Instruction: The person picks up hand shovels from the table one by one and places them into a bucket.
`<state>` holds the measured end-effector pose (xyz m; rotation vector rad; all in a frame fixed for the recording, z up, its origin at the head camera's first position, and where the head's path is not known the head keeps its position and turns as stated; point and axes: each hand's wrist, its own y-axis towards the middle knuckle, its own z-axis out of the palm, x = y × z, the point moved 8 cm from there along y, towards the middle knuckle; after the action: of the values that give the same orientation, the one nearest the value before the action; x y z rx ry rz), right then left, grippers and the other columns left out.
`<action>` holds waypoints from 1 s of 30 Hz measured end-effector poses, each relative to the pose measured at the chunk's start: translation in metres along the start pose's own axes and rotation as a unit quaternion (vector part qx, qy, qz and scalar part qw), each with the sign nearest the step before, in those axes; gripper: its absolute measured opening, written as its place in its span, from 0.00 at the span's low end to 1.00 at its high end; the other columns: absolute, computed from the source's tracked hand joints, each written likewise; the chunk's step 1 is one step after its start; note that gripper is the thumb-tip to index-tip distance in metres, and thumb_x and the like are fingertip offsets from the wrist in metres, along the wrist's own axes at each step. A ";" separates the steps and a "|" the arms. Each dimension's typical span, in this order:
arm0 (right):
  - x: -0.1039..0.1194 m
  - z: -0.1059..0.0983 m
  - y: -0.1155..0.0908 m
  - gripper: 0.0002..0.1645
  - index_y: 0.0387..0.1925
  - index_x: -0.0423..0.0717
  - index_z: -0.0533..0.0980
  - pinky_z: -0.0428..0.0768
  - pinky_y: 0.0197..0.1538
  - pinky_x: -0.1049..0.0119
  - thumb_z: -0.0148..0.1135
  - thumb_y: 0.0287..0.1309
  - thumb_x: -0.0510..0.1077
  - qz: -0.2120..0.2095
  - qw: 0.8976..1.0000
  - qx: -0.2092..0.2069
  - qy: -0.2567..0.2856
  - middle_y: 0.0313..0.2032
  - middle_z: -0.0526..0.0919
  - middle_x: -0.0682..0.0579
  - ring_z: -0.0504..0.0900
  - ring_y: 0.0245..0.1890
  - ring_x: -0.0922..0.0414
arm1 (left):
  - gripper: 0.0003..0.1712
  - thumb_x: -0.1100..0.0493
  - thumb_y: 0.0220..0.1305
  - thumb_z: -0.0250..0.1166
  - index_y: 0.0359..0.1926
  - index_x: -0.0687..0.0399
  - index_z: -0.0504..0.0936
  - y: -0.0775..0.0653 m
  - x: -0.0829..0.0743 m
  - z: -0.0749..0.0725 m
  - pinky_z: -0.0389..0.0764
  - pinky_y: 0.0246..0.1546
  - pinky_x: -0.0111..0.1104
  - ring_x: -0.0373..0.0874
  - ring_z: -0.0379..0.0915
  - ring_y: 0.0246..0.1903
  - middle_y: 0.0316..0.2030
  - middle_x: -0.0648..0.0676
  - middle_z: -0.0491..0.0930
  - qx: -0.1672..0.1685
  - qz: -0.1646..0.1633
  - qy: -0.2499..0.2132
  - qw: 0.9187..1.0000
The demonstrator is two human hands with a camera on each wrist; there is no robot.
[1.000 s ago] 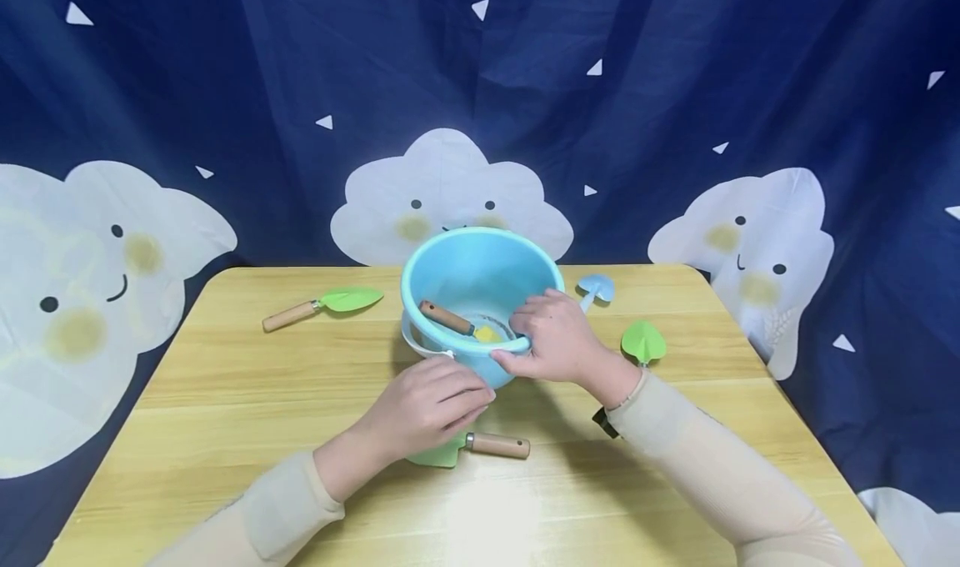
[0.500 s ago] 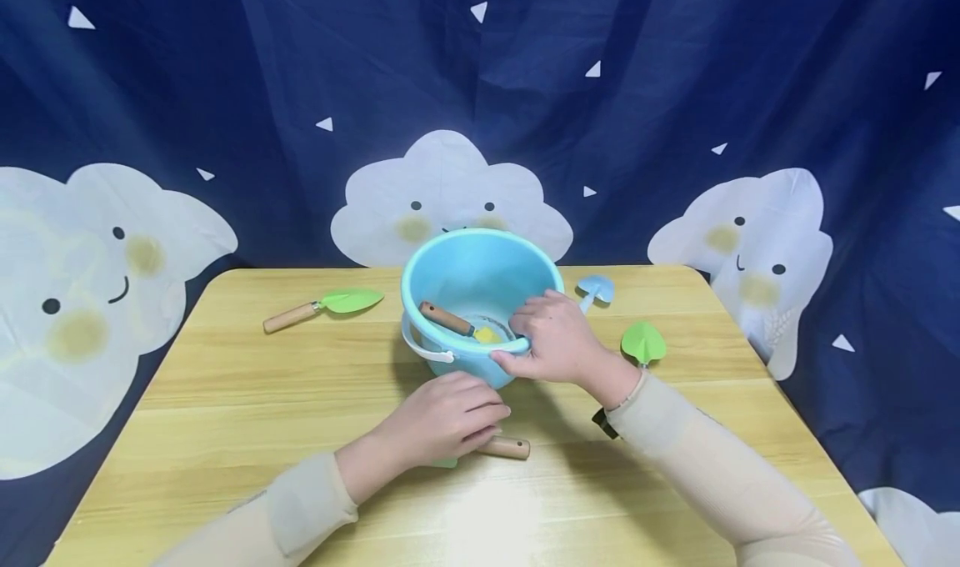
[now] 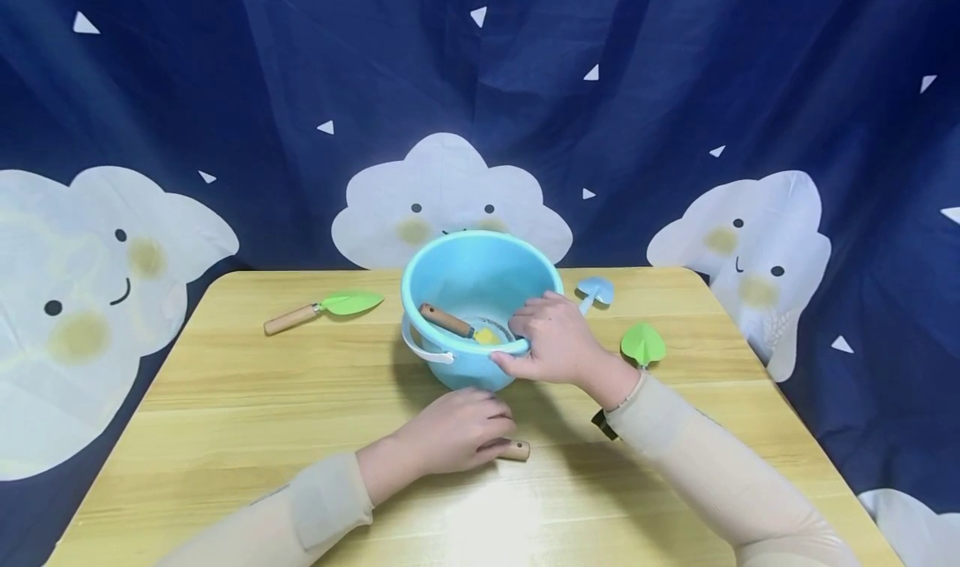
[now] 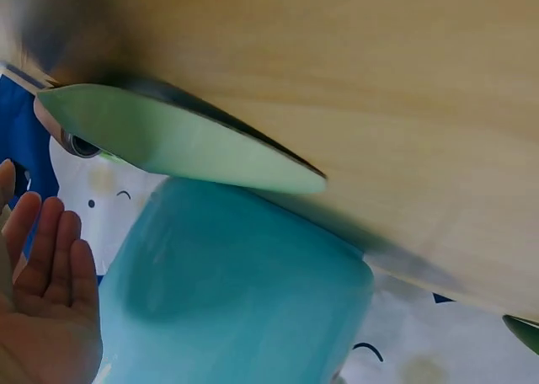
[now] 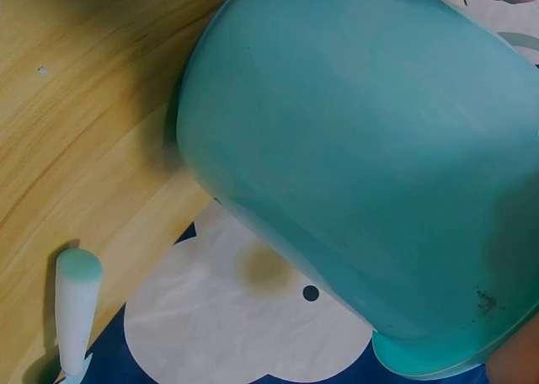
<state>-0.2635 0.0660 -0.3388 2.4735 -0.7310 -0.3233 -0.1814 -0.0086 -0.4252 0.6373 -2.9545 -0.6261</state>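
My right hand point(image 3: 551, 338) grips the near right rim of a light blue bucket point(image 3: 465, 375), thumb outside and fingers over the inner side. Inside the bucket lies a tool with a wooden handle point(image 3: 446, 319) and a yellow part. My left hand point(image 3: 457, 429) hovers over a green trowel lying before the bucket. From above, only the end of its wooden handle point(image 3: 515, 450) shows. The left wrist view, upside down, shows the trowel's green blade point(image 4: 185, 144) beside the bucket point(image 4: 236, 291). There the left hand's fingers point(image 4: 55, 258) are extended, slightly apart from the handle.
At the table's point(image 3: 225, 434) back left lies a green pointed trowel point(image 3: 351, 303) with a wooden handle. To the right are a small blue shovel point(image 3: 596, 290) and a green spade point(image 3: 642, 343), partly behind my right arm. A white bucket handle point(image 3: 427, 353) hangs down.
My left hand has moved right and toward me, away from the bucket's handle and over the green trowel, covering its blade and most of its wooden handle. The right hand and bucket stay put.
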 end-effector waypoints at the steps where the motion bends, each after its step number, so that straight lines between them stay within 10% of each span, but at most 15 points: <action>1: 0.000 0.000 0.000 0.39 0.12 0.55 0.57 0.54 0.25 0.64 0.31 0.63 0.78 0.000 1.000 0.000 0.000 0.13 0.58 0.61 0.55 0.16 0.60 | 0.11 0.44 0.67 0.66 0.38 0.44 0.85 0.001 0.000 0.002 0.76 0.49 0.31 0.38 0.78 0.41 0.36 0.41 0.83 0.005 0.001 0.000 1.000; 30: 0.000 -0.001 0.001 0.39 0.12 0.55 0.57 0.54 0.24 0.64 0.34 0.63 0.78 -0.004 1.000 -0.009 0.002 0.13 0.56 0.61 0.54 0.15 0.60 | 0.09 0.46 0.64 0.68 0.35 0.43 0.84 0.005 0.000 0.028 0.76 0.40 0.29 0.36 0.75 0.34 0.30 0.40 0.78 0.139 -0.022 0.068 0.988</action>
<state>-0.2637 0.0662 -0.3376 2.4592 -0.7136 -0.3254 -0.1867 0.0057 -0.4487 0.7359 -2.9284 -0.1634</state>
